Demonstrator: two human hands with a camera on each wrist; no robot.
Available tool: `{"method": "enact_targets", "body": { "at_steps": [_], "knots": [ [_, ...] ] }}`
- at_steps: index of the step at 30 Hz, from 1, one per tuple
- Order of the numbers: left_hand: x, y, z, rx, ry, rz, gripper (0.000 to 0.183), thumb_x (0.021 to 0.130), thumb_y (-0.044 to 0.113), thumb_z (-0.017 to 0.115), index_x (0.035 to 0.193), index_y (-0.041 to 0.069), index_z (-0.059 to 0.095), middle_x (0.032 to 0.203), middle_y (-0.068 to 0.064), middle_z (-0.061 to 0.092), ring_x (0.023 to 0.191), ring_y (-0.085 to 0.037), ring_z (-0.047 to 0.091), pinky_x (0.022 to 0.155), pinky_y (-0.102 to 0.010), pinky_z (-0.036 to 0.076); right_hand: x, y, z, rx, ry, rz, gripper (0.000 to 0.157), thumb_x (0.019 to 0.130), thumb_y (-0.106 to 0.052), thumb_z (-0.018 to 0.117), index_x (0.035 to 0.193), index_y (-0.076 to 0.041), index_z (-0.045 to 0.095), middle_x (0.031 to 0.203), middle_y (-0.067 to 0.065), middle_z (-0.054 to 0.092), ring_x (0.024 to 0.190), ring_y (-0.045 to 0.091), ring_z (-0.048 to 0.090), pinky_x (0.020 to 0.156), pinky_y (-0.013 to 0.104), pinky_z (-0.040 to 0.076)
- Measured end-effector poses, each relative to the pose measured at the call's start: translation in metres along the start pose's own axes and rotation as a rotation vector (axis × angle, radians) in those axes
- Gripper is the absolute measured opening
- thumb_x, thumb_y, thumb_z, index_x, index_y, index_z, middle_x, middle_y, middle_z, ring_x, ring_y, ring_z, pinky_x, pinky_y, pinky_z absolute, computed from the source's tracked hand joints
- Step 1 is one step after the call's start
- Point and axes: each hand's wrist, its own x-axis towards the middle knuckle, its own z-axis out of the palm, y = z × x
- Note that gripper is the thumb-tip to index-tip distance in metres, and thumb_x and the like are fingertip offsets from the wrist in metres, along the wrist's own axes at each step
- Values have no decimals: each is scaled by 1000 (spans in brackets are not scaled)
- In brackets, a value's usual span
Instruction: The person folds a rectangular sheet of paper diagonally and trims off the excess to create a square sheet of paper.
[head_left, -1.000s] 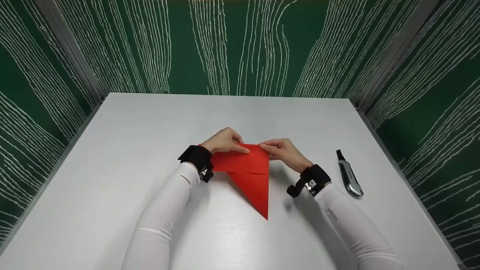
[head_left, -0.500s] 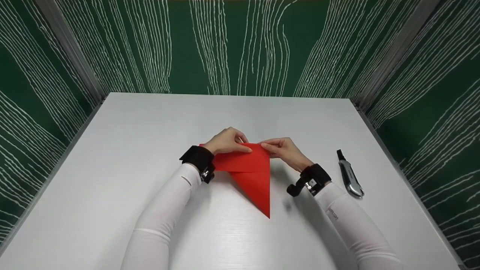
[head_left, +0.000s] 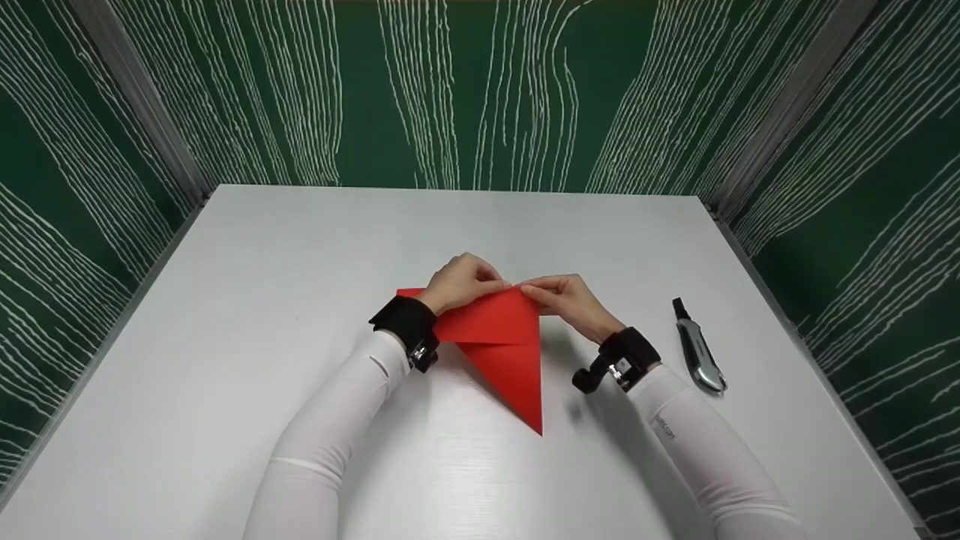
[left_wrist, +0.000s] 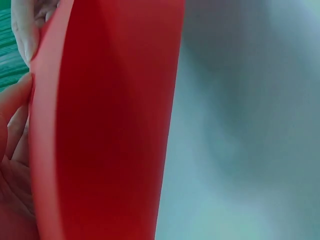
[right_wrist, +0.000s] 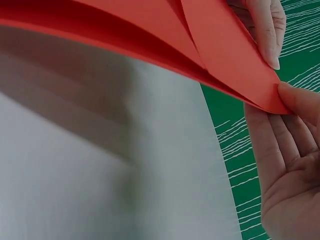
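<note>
A folded sheet of red paper (head_left: 491,322) is held up over the white table in the head view, its pointed end hanging toward the person. Thumb and fingers of my right hand (head_left: 566,304) pinch its upper right corner. In the right wrist view, that thumb (right_wrist: 300,102) lies on top of the corner with the fingers beneath. My left hand (head_left: 461,281) grips the upper edge close beside the right fingertips. The left wrist view has the left thumb (left_wrist: 17,95) at the paper's edge and fingers behind it. Part of the paper's left side is hidden under the left wrist.
A grey and black utility knife (head_left: 701,349) lies on the white table (head_left: 262,300) to the right of the right forearm. Green walls (head_left: 495,97) with white wavy lines stand behind and at both sides. Each wrist wears a black camera strap (head_left: 634,356).
My left hand has slid right along the upper edge toward the right hand, its thumb moving off the paper's face to the edge. The paper's lower tip has shifted slightly right.
</note>
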Motion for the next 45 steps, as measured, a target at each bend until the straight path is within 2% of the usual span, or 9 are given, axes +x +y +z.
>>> {"method": "enact_targets", "body": {
  "at_steps": [10, 19, 23, 32, 37, 45],
  "knots": [
    [1, -2, 2, 25, 51, -3, 24, 94, 36, 75, 103, 16, 83, 100, -3, 81, 91, -15, 67, 74, -24, 45, 3, -2, 3, -16, 37, 33, 36, 102, -20, 64, 126, 7, 68, 94, -12, 78, 86, 3, 73, 82, 22, 62],
    [1, -3, 4, 19, 49, 3, 22, 94, 36, 74, 102, 17, 83, 99, -2, 81, 94, -17, 68, 77, -27, 47, 8, -5, 9, -59, 69, 16, 24, 99, -17, 68, 113, 2, 72, 86, -15, 75, 80, 2, 69, 73, 19, 60],
    [1, -4, 4, 29, 59, 3, 23, 95, 37, 74, 104, 18, 83, 102, -1, 81, 98, -18, 70, 80, -29, 49, 9, -6, 10, -82, 76, 7, 24, 100, -18, 67, 113, 1, 72, 84, -15, 74, 77, 2, 68, 70, 18, 58],
    [0, -10, -2, 18, 46, -24, 26, 97, 36, 71, 108, 16, 82, 107, -4, 81, 100, -20, 69, 76, -24, 45, 10, -4, 5, -91, 108, -10, 29, 99, -15, 68, 117, 8, 71, 85, -15, 76, 78, 2, 71, 73, 18, 60],
    [-2, -13, -5, -2, 24, -34, 27, 96, 36, 72, 109, 15, 82, 109, -5, 80, 101, -19, 68, 76, -23, 44, 9, -5, 5, -104, 107, -14, 29, 99, -16, 68, 117, 7, 72, 85, -16, 76, 78, 1, 70, 73, 17, 58],
    [-4, -16, -8, -32, 12, -29, 27, 96, 35, 72, 107, 14, 82, 108, -6, 81, 95, -15, 66, 74, -21, 43, 8, -8, 8, -97, 101, -10, 30, 98, -16, 69, 117, 6, 72, 84, -15, 76, 77, 1, 69, 72, 17, 58]
  ]
}}
